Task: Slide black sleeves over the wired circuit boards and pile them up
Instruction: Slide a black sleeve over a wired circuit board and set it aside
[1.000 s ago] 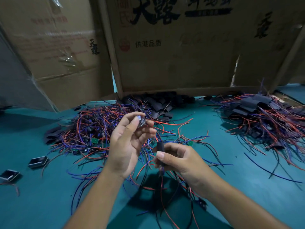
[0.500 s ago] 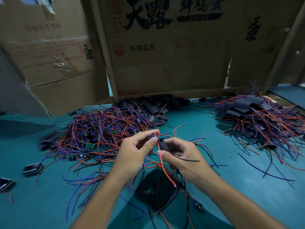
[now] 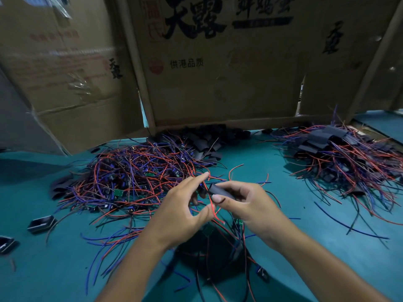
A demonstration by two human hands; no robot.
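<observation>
My right hand [image 3: 246, 205] grips a black sleeve [image 3: 218, 189] between thumb and fingers, its open end facing left. My left hand [image 3: 181, 212] meets it there and pinches a wired circuit board [image 3: 201, 188] at the sleeve's mouth; the board is mostly hidden by my fingers. Its red wire [image 3: 212, 209] hangs down between the two hands. On the teal table, a tangle of bare wired boards [image 3: 135, 177] lies left of centre, with loose black sleeves [image 3: 202, 140] behind it. A pile of sleeved boards [image 3: 340, 153] sits at the right.
Cardboard boxes [image 3: 218, 83] wall off the back of the table. Two small black trays [image 3: 41, 223] [image 3: 6, 245] lie at the left edge. Loose wires and a green board [image 3: 239, 222] lie under my hands.
My left hand came down from its raised position and met the right hand. The sleeve in my right hand turned from upright to lying sideways, mouth toward the left hand.
</observation>
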